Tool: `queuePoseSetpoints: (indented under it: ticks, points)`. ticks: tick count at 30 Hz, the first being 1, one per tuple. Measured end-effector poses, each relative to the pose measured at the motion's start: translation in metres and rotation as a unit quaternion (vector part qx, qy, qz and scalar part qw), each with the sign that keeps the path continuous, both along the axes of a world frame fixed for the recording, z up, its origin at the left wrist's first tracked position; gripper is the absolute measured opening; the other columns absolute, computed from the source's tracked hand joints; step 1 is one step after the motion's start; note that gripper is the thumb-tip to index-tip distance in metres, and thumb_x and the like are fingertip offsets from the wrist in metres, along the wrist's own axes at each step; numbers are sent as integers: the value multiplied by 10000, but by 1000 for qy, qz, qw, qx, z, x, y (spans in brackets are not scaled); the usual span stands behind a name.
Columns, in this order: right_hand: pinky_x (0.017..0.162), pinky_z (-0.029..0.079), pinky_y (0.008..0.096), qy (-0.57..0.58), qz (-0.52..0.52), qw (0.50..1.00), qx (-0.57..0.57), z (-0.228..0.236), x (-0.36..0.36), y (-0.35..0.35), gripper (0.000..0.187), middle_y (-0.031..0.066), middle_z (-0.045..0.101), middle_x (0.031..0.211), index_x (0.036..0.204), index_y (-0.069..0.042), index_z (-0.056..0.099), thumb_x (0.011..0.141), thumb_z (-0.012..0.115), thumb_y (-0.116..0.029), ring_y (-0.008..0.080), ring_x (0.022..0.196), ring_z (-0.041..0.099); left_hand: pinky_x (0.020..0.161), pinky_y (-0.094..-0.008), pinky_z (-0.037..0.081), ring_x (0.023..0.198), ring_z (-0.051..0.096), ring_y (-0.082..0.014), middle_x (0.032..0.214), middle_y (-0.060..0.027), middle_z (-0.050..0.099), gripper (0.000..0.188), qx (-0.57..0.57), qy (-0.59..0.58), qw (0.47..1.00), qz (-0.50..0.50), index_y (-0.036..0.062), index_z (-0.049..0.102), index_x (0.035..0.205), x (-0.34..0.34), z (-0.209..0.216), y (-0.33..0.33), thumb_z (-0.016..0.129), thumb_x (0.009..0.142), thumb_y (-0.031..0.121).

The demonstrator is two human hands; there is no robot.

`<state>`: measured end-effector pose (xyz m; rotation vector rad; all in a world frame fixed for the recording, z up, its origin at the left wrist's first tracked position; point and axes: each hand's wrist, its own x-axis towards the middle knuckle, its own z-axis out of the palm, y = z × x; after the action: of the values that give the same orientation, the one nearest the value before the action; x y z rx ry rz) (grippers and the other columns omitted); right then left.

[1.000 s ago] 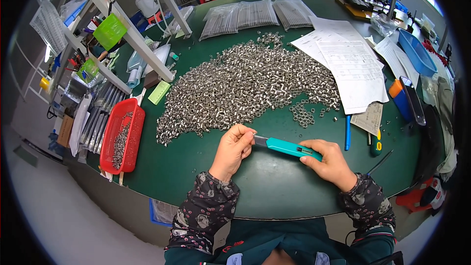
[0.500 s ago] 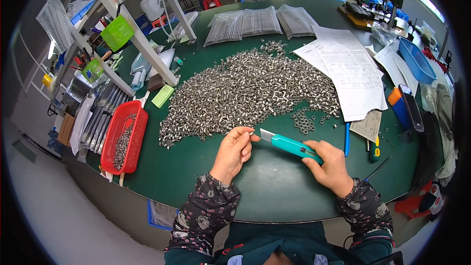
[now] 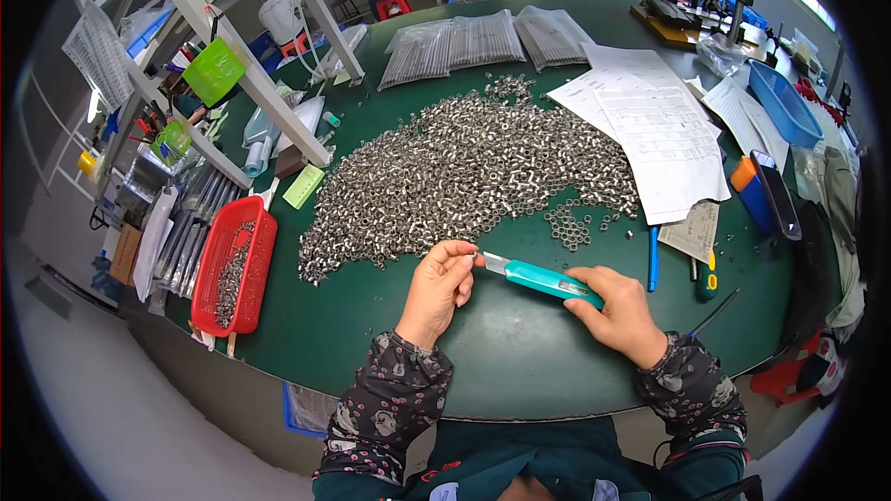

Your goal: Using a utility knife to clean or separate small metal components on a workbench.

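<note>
My right hand (image 3: 614,309) is wrapped round a teal utility knife (image 3: 546,279), its blade (image 3: 495,263) out and pointing left. The blade's tip lies at the fingertips of my left hand (image 3: 440,286). Thumb and forefinger there pinch a small metal ring, mostly hidden by the fingers. Beyond both hands spreads a wide pile of small silvery metal rings (image 3: 445,176) on the green table (image 3: 501,353). A loose cluster of rings (image 3: 568,225) lies at the pile's near right side.
A red basket (image 3: 252,292) partly filled with small metal parts stands at the left edge. Paper sheets (image 3: 664,153), a blue pen (image 3: 652,258) and a phone (image 3: 776,193) lie at the right. Bagged rods (image 3: 478,42) lie behind the pile. Shelf posts (image 3: 246,74) rise at left.
The knife has shifted left, bringing its blade up to the pinched ring and my left fingertips. My left hand has stayed nearly in place.
</note>
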<state>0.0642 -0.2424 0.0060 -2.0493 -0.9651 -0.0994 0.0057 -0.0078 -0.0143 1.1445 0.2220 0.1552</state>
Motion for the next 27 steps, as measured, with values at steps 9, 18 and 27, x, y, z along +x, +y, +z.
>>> queuePoseSetpoints:
  ticks: [9, 18, 27]
  points:
    - [539, 423, 373, 39, 19, 999, -22, 1, -1, -1, 257, 121, 557, 720, 954, -69, 568, 735, 597, -200, 302, 623, 546, 399, -148, 322, 504, 404, -34, 778, -33, 532, 124, 47, 10, 999, 9, 20, 497, 953, 1, 1, -2, 507, 836, 58]
    - [567, 427, 362, 88, 46, 995, 3, -8, 4, -2, 253, 133, 558, 729, 938, -49, 581, 733, 597, -196, 298, 657, 547, 404, -145, 301, 481, 372, -14, 649, 32, 465, 119, 132, 11, 991, 11, 27, 519, 932, -1, 4, -5, 530, 827, 83]
    - [483, 397, 355, -103, -56, 993, -2, 6, -3, -1, 267, 97, 490, 657, 955, -67, 559, 708, 620, -150, 280, 568, 515, 394, -145, 302, 466, 379, -15, 752, -48, 574, 100, 48, 22, 999, -2, 19, 517, 919, -2, 1, 0, 511, 833, 70]
